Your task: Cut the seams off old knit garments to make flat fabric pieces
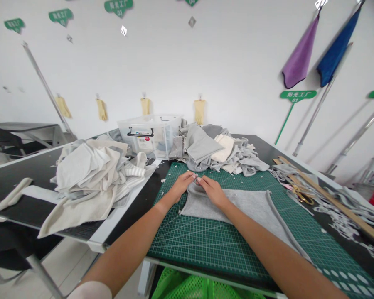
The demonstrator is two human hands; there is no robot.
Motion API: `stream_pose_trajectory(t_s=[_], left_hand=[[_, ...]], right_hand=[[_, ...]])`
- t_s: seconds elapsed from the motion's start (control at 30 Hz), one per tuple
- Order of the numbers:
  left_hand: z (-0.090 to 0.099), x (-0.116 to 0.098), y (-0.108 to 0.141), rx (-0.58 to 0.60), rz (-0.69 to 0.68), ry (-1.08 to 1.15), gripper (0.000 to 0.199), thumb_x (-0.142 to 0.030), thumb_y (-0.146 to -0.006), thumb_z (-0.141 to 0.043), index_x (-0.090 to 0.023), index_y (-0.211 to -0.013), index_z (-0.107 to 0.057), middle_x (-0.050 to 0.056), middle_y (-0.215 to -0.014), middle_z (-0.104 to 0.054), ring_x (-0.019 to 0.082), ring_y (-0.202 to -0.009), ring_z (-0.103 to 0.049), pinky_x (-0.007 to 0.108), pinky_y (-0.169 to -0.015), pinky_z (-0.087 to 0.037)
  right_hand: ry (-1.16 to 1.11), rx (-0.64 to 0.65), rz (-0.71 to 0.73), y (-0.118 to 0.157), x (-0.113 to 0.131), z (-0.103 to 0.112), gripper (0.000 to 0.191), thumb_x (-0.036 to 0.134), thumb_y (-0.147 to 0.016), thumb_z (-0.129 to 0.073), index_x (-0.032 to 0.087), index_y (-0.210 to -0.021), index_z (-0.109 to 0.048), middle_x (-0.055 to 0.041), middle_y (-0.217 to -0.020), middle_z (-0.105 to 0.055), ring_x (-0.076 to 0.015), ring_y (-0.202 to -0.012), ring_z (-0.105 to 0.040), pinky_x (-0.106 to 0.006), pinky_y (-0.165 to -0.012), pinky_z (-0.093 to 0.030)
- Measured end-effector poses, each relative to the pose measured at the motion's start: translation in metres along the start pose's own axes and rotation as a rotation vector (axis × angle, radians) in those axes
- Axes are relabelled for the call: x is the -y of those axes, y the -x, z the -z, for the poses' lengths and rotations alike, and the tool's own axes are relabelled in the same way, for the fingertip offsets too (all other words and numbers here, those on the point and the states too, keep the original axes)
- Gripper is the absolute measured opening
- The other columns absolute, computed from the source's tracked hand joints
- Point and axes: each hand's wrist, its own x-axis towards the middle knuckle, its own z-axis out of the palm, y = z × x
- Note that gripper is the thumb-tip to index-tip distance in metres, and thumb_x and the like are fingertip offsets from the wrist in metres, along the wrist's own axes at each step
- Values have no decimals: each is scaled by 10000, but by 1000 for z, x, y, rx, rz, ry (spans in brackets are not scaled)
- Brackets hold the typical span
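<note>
A piece of grey knit fabric [249,203] lies spread over the green cutting mat [187,245], its edges curling. At its far left corner, my left hand [182,185] pinches the fabric's edge between thumb and fingers. Close beside it, nearly touching, my right hand [210,189] also pinches the same edge, with that corner slightly raised and bunched. Both forearms reach in from the near side, the right one crossing over the fabric and hiding part of it.
Behind the mat sit a grey fabric pile [202,145] and a clear plastic box [156,137]. Light cloths [87,166] are heaped at left. Gold-handled scissors [302,195], a wooden strip [339,203] and fabric scraps [339,222] lie at right. A green mesh [193,286] shows below the table edge.
</note>
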Motion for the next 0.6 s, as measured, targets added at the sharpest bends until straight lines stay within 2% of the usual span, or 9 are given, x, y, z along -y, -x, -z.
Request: stream_pose_trajectory(t_s=[0.33, 0.6], left_hand=[[1, 6, -1, 5, 38, -30, 354, -485, -871, -656, -133, -895, -681, 53, -886, -680, 180, -881, -600, 294, -875, -441], [2, 9, -2, 8, 36, -1, 335, -468, -864, -665, -134, -894, -681, 47, -876, -682, 174, -866, -608, 288, -863, -444]], right_hand=[[83, 28, -13, 1, -1, 0, 401, 533, -1036, -385, 240, -901, -624, 19, -788, -645, -159, -758, -596, -258, -724, -382], [67, 42, 15, 1, -1, 1, 400, 518, -1037, -374, 236, -905, -624, 13, -794, -639, -160, -769, -597, -258, -725, -383]])
